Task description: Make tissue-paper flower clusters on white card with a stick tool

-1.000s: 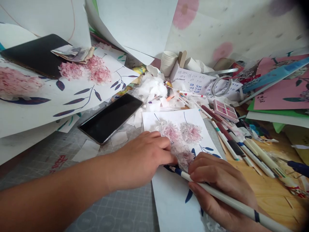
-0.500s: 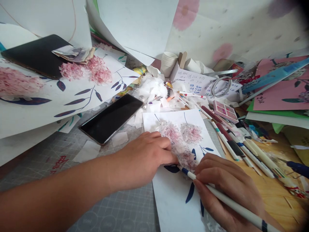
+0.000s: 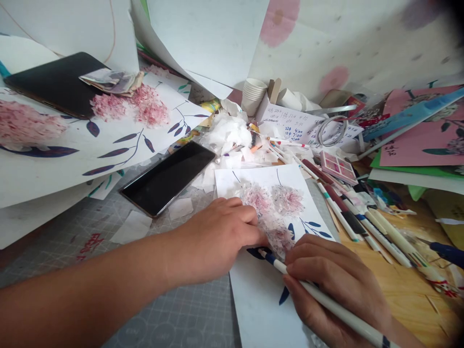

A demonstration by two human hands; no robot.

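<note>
My right hand (image 3: 329, 280) is closed round a white marker (image 3: 340, 309) with a blue band near its nib. The nib touches a dark blue painted leaf (image 3: 255, 252) on a sheet of white paper (image 3: 261, 309). Several fluffy pink-and-white paper flowers (image 3: 289, 199) stand out from the sheet, with thin stems and blue leaves drawn round them. My left hand (image 3: 228, 237) rests on the sheet, its fingers curled in beside the lowest flower. What its fingertips grip, if anything, is hidden. Part of the lower leaf is covered by my right hand.
A black phone (image 3: 168, 179) lies on the grey cutting mat (image 3: 174, 309). Pens and markers (image 3: 348, 217) lie along the right side. Scraps of white tissue (image 3: 228, 133) pile up behind the sheet, near stacked paper cups (image 3: 253, 94). A larger flower picture (image 3: 145, 164) stretches across the left.
My right hand and the marker have shifted slightly left, the nib moving farther onto the dark leaf. More blue leaves show right of the flowers. My left hand has stayed in place.
</note>
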